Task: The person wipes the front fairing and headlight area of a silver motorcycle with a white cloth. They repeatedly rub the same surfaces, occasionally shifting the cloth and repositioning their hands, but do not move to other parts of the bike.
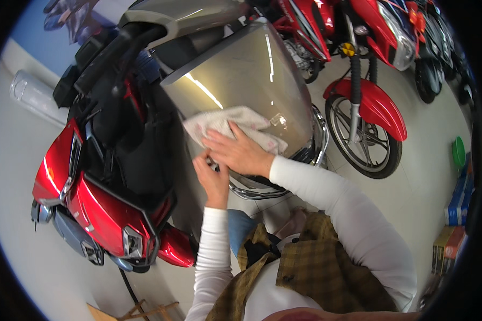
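My right hand [243,154] lies flat on a white cloth [233,116] with faint pink marks, fingers stretched out and thumb apart. The cloth is bunched against the glossy beige-gold front panel [241,69] of a vehicle, near its lower end. Close beside it, my left hand [213,181] is at the panel's lower left edge, fingers curled in. A small dark and shiny bit shows between its thumb and fingers; what it is cannot be made out. Below the panel runs a chrome bumper bar [318,140], partly hidden by my right forearm.
A red scooter [104,211] with a black seat stands close on the left. To the right is a red motorcycle's front wheel [365,142], with more motorcycles behind. A green bowl [458,152] and boxes [458,206] sit at the far right. Wooden legs [144,310] show at lower left.
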A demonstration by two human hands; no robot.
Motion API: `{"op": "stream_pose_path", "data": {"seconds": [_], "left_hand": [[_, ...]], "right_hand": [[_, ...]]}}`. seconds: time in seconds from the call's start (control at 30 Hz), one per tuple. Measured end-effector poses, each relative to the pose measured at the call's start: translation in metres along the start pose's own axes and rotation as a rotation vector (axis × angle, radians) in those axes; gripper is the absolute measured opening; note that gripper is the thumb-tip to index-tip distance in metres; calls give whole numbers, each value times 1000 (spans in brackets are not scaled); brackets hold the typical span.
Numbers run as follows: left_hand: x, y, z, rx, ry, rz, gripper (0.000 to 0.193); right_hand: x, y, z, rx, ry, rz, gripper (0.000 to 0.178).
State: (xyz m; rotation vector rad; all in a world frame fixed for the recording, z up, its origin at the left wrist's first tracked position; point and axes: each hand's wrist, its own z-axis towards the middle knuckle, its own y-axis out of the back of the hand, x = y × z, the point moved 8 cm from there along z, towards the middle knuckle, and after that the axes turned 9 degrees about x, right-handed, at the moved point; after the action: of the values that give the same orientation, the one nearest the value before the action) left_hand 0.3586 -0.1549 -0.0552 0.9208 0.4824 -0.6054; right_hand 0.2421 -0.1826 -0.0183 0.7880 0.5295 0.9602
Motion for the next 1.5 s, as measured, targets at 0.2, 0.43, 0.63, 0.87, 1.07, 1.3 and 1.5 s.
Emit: {"op": "stream_pose_path", "data": {"seconds": [0.2, 0.43, 0.63, 0.87, 1.07, 1.3, 1.5], "left_hand": [[-23, -53, -70, 254, 127, -78, 41], [-98, -19, 39, 95, -324, 41, 51], [-129, -38, 162, -66, -446, 170, 56], [-123, -48, 158, -73, -488, 255, 53], [-128, -49, 160, -104, -524, 282, 52], [-124, -50, 158, -116, -552, 290, 50], [-122, -49, 159, -45, -584, 291, 50]], "right_hand": [[15, -1, -107, 25, -67, 118, 39], [-78, 46, -54, -165, -269, 174, 83], [-207, 99, 28, -354, -518, 71, 77], [-283, 86, 17, -425, -764, 241, 75], [-289, 54, -83, -452, -1111, 556, 78], [-206, 19, -189, -501, -1322, 597, 76], [-124, 14, -202, -616, -1255, 363, 72]]}}
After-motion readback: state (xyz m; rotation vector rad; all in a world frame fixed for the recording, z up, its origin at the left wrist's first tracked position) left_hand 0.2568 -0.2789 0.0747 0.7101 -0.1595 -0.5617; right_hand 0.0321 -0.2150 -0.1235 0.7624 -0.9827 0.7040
